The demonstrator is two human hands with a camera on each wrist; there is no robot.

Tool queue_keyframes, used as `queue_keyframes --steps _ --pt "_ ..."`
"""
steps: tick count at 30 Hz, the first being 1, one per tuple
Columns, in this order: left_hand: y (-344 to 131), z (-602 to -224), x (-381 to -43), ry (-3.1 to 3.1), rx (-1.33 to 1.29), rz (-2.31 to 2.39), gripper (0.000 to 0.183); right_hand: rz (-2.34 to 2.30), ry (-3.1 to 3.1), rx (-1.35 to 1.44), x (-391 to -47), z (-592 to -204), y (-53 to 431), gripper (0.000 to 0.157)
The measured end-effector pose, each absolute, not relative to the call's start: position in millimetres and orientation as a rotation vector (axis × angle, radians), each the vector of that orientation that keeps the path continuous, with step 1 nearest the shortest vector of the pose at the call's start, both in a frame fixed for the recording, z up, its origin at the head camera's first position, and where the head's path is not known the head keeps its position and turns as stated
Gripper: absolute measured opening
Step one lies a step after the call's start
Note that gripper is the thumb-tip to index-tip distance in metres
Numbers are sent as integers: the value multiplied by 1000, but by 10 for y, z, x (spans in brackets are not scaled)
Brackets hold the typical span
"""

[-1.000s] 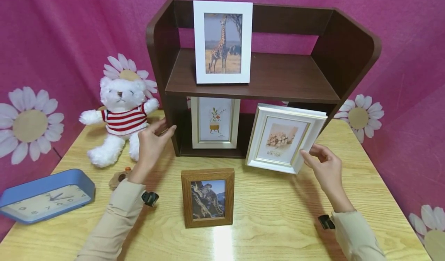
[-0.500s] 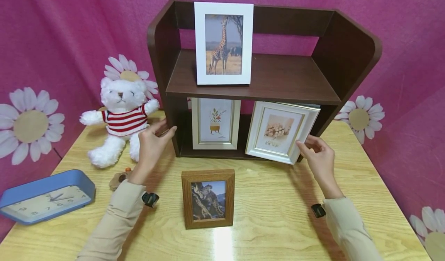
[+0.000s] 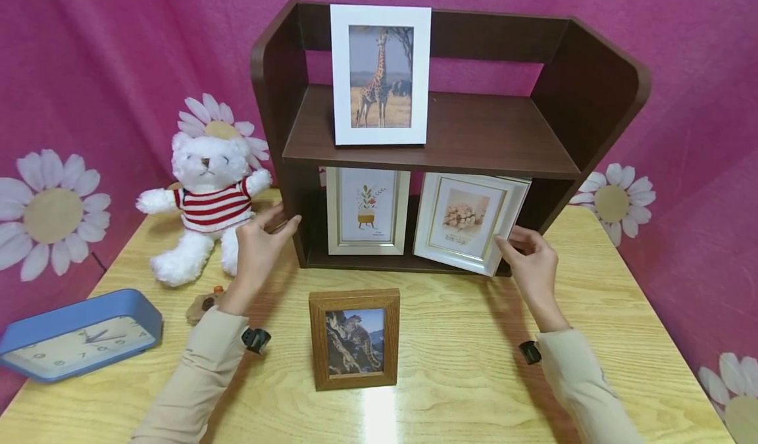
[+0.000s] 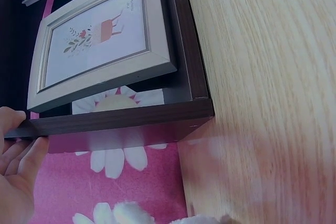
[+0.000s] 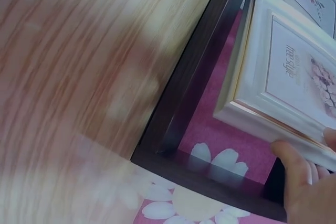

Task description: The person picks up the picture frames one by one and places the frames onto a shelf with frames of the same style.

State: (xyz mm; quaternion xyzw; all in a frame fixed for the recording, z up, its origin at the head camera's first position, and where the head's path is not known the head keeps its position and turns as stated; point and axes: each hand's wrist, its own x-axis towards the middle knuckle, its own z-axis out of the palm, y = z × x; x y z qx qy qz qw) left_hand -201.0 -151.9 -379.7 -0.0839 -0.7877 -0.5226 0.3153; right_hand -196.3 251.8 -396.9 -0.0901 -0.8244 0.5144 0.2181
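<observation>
Pinching the blossom-print frame (image 3: 464, 223) by its right edge with the right hand (image 3: 535, 270), thumb in front. Gripping the left side panel of the dark bookshelf (image 3: 503, 122) between thumb and fingers of the left hand (image 3: 257, 250). Holding the blossom print tilted at the right of the lower compartment, beside the potted-plant frame (image 3: 367, 210) and beneath the upper board. To be seen on that board: a white giraffe frame (image 3: 381, 75), upright. On the tabletop (image 3: 474, 352): a wooden frame (image 3: 355, 339) standing in front of the bookshelf, a seated white bear (image 3: 207, 181) and a blue clock (image 3: 83, 335) at left, plus a small brown object (image 3: 201, 307) partly covered by the left sleeve (image 3: 198, 358). Visible only from the right wrist: a gap between the blossom print's lower right corner and the bottom board. From the left wrist: a daisy on the pink curtain (image 4: 105, 187), showing between potted-plant frame and side panel. Seen from the head alone: giraffe, clock, wooden frame.
</observation>
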Motion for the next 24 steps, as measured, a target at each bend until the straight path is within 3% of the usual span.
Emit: queue_keyframes --steps 15,24 --pt "-1534 -3855 -2043 -2056 -225 -1416 25 1398 -2294 -251 -2013 -4007 2439 34" --pt "-1531 -3860 -2055 -2056 -224 -1410 24 1368 -2376 -270 -2098 -4019 2424 43"
